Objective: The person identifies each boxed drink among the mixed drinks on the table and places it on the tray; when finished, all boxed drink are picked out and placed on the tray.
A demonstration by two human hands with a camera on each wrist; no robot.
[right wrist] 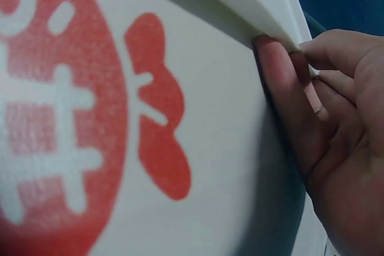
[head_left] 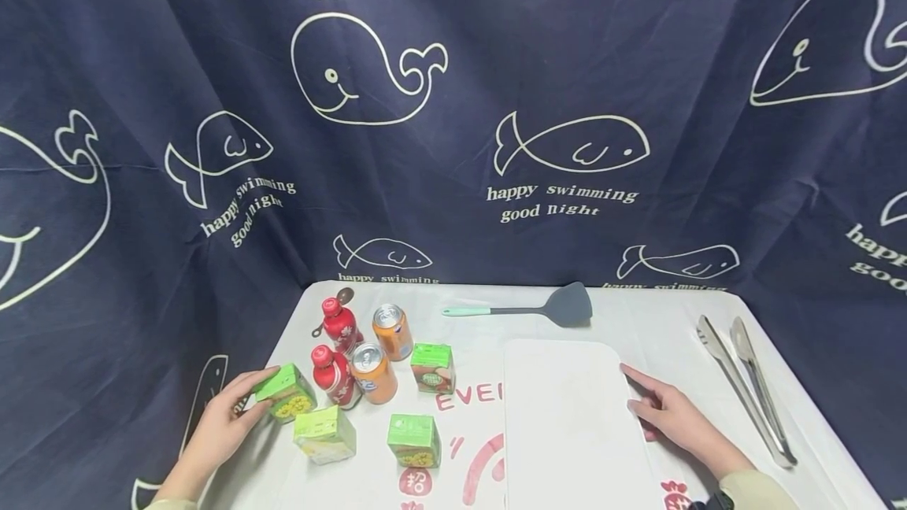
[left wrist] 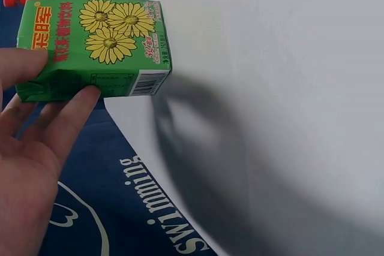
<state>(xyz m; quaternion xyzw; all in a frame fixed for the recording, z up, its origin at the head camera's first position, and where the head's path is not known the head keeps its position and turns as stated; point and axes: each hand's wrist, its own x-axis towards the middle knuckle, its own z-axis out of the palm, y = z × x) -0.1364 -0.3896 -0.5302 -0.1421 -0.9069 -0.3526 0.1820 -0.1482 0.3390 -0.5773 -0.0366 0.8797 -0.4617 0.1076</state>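
Observation:
My left hand [head_left: 225,418] grips a green drink carton [head_left: 288,393] with yellow flowers printed on it, at the table's left edge. Thumb and fingers lie on either side of the carton [left wrist: 102,40] in the left wrist view. On the right, my right hand [head_left: 673,414] pinches the edge of a white cutting board [head_left: 574,415], which lies over the printed tablecloth. The right wrist view shows the fingertips and thumb of that hand [right wrist: 336,112] at the board's rim. Beside the left hand stand a pale green carton [head_left: 326,435] and a red bottle [head_left: 336,378].
Another red bottle [head_left: 342,327], two orange cans [head_left: 374,375], more green cartons [head_left: 414,441] and a dark spoon [head_left: 345,295] are grouped on the left. A spatula [head_left: 567,307] lies at the back; metal tongs [head_left: 751,388] lie at the right. A dark blue curtain [head_left: 453,101] hangs behind.

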